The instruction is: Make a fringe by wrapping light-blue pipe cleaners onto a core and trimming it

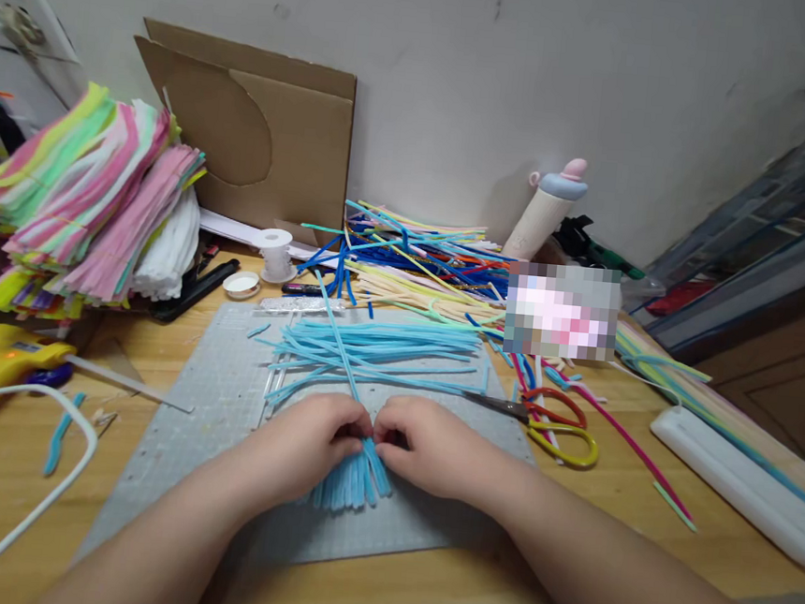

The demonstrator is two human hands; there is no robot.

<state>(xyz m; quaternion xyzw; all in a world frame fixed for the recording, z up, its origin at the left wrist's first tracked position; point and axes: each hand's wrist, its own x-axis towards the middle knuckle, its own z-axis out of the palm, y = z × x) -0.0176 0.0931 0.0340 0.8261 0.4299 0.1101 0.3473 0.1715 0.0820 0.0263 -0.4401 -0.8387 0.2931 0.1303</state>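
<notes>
A fringe of light blue pipe cleaners [351, 487] spreads below my fingers, low over the cutting mat [426, 520]. My left hand [324, 436] pinches the top of this bunch from the left. From the other side, my right hand [419, 440] grips it too, its fingertips almost meeting the left ones. One long blue stem [335, 334] sticks up and away from between the hands. Behind them lies a loose pile of light blue pipe cleaners [385, 343]. Scissors [561, 427] with red and yellow handles rest at the mat's right, blades toward the pile.
At left are a yellow glue gun [13, 362], its white cord, and stacked multicoloured pipe cleaner bundles [94, 200]. Cardboard [309, 153] leans on the wall. A white spool [276, 253], mixed pipe cleaners [420, 266] and a bottle [544, 211] stand behind. A white power strip [739, 487] lies right.
</notes>
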